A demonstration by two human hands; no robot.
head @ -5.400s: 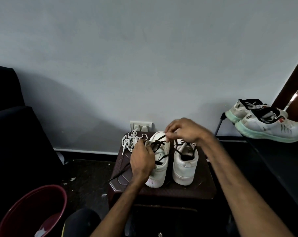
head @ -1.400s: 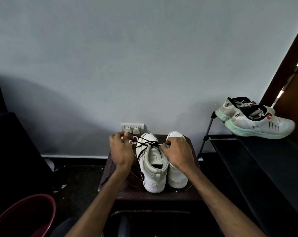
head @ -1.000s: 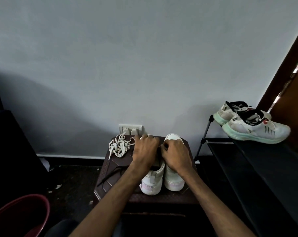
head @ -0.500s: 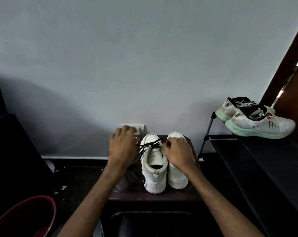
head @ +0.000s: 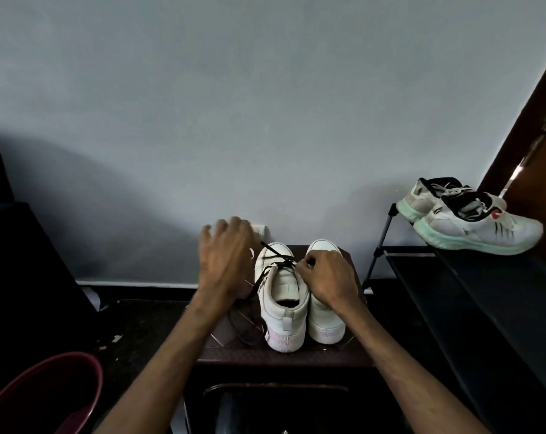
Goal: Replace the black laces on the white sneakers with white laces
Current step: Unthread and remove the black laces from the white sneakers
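Black lace [head: 269, 247] crosses the front eyelets of the left white sneaker [head: 284, 296] on the bench [head: 281, 355] and slants up-left toward the blurred left hand [head: 224, 261]; I cannot tell whether that hand grips it. The nearer right hand [head: 325, 277], fingers curled, pinches the lace at the eyelets.

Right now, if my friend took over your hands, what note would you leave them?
Left hand: raised beside the left sneaker, blurred; black lace runs taut to it, grip unclear.
Right hand: pinches that lace at the eyelets, resting on the right sneaker.
Both sneakers stand on the stool; loose lace trails beside them.
Done: lace out of the eyelets nearest the ankle.
Left: pull the rest out, check the right sneaker, thread white laces, which are not in view.
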